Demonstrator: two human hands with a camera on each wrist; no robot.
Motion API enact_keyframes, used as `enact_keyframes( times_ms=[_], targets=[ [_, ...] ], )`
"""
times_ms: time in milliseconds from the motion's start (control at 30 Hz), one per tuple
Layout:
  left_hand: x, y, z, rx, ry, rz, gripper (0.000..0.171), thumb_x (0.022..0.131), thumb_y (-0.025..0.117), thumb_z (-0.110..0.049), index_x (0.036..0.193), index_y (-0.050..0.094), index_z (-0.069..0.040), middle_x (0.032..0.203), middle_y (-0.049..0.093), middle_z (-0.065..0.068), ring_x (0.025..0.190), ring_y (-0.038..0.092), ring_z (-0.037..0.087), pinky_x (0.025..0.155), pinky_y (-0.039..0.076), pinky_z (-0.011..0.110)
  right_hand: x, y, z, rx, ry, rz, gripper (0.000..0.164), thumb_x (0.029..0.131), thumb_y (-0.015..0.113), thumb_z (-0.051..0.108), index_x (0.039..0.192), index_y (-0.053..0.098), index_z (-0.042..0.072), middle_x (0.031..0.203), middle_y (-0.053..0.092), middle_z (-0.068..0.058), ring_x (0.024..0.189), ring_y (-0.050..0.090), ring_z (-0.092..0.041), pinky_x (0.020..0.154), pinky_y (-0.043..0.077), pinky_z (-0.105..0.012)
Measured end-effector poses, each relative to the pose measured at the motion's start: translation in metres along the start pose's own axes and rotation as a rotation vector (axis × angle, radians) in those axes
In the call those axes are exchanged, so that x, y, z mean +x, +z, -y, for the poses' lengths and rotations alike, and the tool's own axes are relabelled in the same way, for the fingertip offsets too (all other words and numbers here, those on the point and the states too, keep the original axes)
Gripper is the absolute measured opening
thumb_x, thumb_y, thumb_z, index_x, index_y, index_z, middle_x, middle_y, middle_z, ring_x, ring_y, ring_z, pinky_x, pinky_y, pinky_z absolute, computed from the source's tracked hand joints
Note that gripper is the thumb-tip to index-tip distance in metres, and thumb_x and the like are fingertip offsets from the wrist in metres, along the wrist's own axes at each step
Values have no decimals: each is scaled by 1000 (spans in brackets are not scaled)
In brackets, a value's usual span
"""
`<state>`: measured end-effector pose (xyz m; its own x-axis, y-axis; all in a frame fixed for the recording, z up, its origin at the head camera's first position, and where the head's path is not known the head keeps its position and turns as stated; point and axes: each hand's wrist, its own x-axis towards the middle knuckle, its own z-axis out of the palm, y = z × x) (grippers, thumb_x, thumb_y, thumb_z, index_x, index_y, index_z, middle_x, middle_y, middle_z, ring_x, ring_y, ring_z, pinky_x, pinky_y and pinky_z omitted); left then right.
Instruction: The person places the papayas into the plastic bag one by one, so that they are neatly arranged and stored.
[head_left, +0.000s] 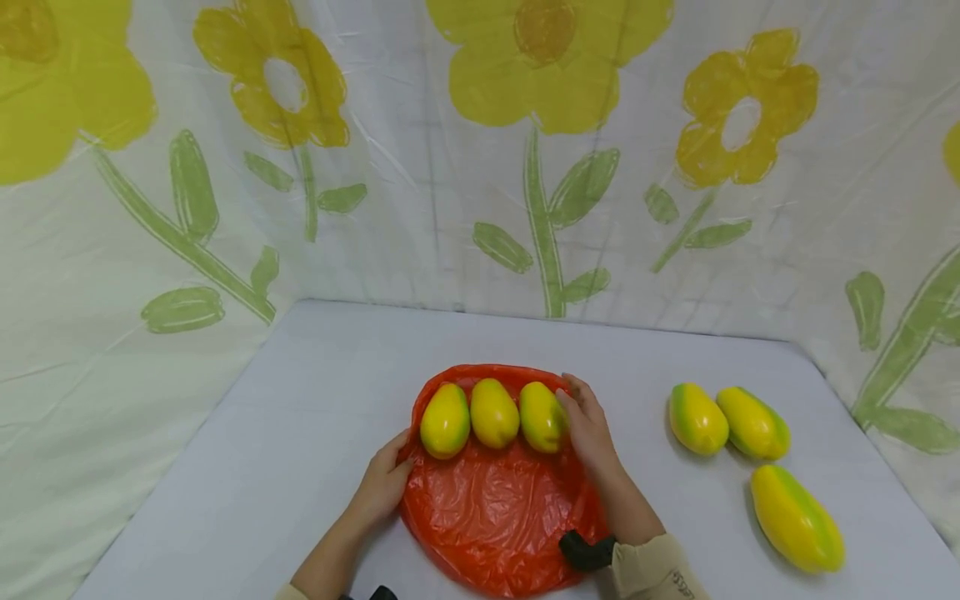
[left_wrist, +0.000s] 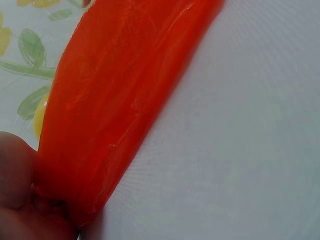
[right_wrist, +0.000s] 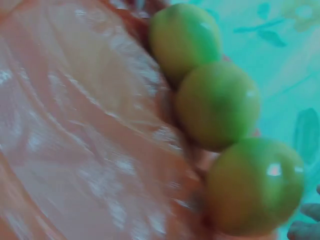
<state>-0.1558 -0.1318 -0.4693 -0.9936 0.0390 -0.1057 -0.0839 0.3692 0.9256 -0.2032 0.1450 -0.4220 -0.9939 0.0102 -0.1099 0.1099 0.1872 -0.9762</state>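
Three yellow-and-green papaya-like fruits lie side by side along the far edge of a round red plastic bag: a left fruit, a middle fruit and a right fruit. My left hand pinches the left rim of the red bag; the thumb shows beside the raised red plastic in the left wrist view. At the right rim, my right hand has its fingers extended beside the right fruit. Only its fingertips show in the right wrist view, next to the nearest fruit.
Three more such fruits lie on the white tabletop at right: one, a second touching or close beside it, and a third nearer. A white cloth with painted flowers hangs behind the table.
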Motion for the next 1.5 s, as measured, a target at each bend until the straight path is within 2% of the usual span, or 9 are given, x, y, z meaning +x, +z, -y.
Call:
enact_keyframes(
  times_ms=[167, 433, 533, 767, 933, 1100, 1300, 1500],
  targets=[
    [0, 0, 0, -8, -6, 1, 49, 92, 39, -1, 141, 36, 0, 144, 41, 18, 136, 33, 36, 108, 31, 52, -6, -22, 11, -61, -26, 12, 47, 100, 37, 31, 143, 31, 13, 154, 22, -16, 142, 18, -35, 115, 19, -54],
    [0, -1, -1, -19, -3, 8, 48, 93, 38, -1, 141, 36, 1, 143, 42, 19, 134, 37, 35, 105, 37, 49, -8, -60, 7, -70, -17, -47, 51, 100, 36, 34, 144, 30, 10, 154, 20, -17, 142, 19, -34, 114, 19, -56],
    [0, 0, -1, -19, -9, 8, 49, 93, 38, 0, 141, 36, 1, 143, 41, 19, 134, 37, 36, 105, 37, 49, -7, -73, 4, -58, -28, -94, 51, 100, 35, 35, 142, 32, 7, 152, 25, -15, 140, 22, -31, 115, 18, -55],
    [1, 0, -1, -20, -6, 1, 49, 92, 38, 0, 141, 36, 1, 144, 41, 18, 135, 36, 36, 106, 35, 50, -9, -101, 5, -55, -34, -287, 50, 100, 33, 37, 139, 41, 6, 150, 33, -10, 139, 26, -26, 117, 19, -47],
    [0, 0, -1, -26, -2, 2, 49, 93, 38, -1, 141, 35, 0, 144, 41, 18, 135, 36, 35, 106, 36, 49, -8, -121, 5, -40, 28, -371, 51, 99, 32, 40, 141, 40, 12, 152, 30, -4, 142, 21, -22, 119, 15, -40],
    [-1, 0, -2, -43, -1, 10, 49, 93, 39, -2, 142, 36, -1, 144, 42, 17, 134, 37, 35, 104, 38, 48, -9, -135, -2, -51, 113, -418, 52, 98, 31, 46, 143, 37, 20, 154, 26, 2, 143, 19, -21, 118, 18, -42],
    [-1, 0, -2, -48, 3, 10, 48, 93, 40, -2, 142, 36, -2, 143, 42, 16, 133, 39, 34, 103, 41, 47, -10, -145, -8, -53, 156, -444, 52, 97, 30, 48, 144, 35, 25, 155, 24, 5, 143, 19, -21, 118, 17, -43],
    [-1, 0, -1, -47, 8, 10, 48, 94, 40, -3, 142, 36, -2, 144, 42, 16, 134, 38, 34, 103, 41, 47, -10, -151, -14, -56, 174, -447, 54, 97, 30, 50, 144, 34, 25, 155, 24, 4, 143, 20, -21, 118, 18, -42]
  ],
)
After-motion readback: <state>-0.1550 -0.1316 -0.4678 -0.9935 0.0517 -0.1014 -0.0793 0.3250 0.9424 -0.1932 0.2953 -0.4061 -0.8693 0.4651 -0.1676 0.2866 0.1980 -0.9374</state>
